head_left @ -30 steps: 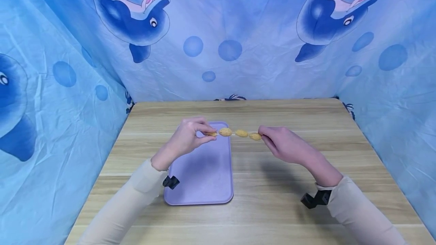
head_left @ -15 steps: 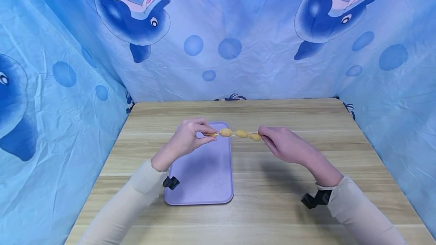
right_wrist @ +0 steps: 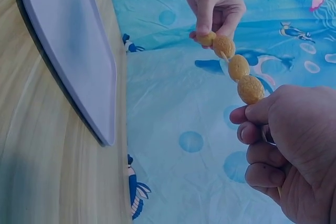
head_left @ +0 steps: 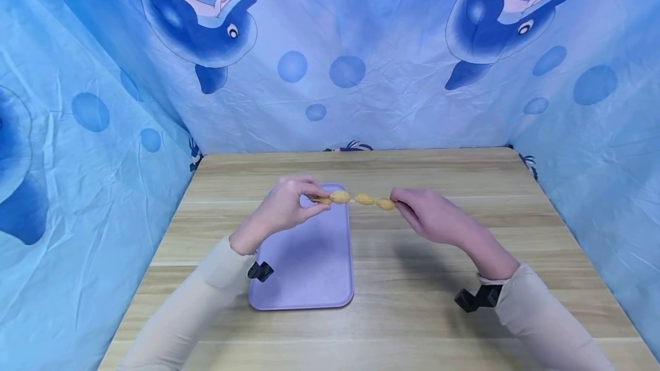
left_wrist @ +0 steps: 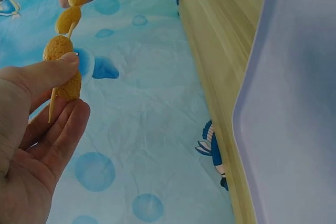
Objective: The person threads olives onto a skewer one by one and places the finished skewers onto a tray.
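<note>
A skewer (left_wrist: 51,107) carries several oval yellow-brown balls with rough surfaces, held roughly level above the tray and table. My left hand (head_left: 283,205) pinches the endmost ball (left_wrist: 69,88) between thumb and fingers, and the stick's pointed tip sticks out past it in the left wrist view. That ball sits right against its neighbour (head_left: 339,196). Farther along, two more balls (head_left: 364,199) are on the stick, the last (right_wrist: 251,89) right at my right fingertips. My right hand (right_wrist: 299,150) grips the other end of the stick, its fingers curled around it.
A shallow purple tray (head_left: 309,282) lies on the wood-grain table (head_left: 412,325), partly under my left hand and forearm. Blue dolphin-print curtains (head_left: 319,27) hang behind the table and along both sides. Each wrist wears a black camera (head_left: 260,271).
The ball in my left fingers has slid slightly right along the stick, closing the small gap to its neighbour. My right hand holds nearly the same place; the head view has shifted a little.
</note>
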Demonstrator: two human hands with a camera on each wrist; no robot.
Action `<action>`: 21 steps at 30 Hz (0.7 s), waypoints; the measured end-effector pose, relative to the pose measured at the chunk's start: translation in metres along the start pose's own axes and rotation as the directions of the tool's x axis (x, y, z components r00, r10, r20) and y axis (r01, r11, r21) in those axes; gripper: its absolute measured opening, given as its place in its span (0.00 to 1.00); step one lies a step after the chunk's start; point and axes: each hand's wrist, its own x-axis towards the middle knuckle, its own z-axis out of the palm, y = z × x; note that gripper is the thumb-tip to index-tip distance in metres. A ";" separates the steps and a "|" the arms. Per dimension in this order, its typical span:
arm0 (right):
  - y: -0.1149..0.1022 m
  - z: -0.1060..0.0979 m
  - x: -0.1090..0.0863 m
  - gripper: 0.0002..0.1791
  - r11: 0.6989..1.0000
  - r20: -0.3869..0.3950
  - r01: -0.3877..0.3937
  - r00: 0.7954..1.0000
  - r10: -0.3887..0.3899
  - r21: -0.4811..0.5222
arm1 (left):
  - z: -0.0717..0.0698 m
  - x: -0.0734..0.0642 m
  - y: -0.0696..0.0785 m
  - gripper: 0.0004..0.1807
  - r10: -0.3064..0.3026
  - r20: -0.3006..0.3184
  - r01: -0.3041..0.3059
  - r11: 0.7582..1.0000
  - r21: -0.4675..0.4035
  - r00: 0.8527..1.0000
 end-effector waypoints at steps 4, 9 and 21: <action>0.001 -0.002 0.000 0.12 1.000 0.018 -0.013 1.000 0.013 0.006 | 0.001 0.001 -0.001 0.11 -0.002 0.008 0.002 1.000 0.012 1.000; 0.002 -0.002 -0.001 0.11 1.000 0.034 -0.001 0.999 0.000 0.024 | 0.001 -0.002 -0.004 0.10 0.021 0.015 -0.021 1.000 -0.001 1.000; 0.004 0.001 0.000 0.11 0.999 0.037 0.006 0.999 -0.007 0.045 | 0.000 -0.002 -0.004 0.10 0.049 0.000 -0.049 0.999 0.016 0.999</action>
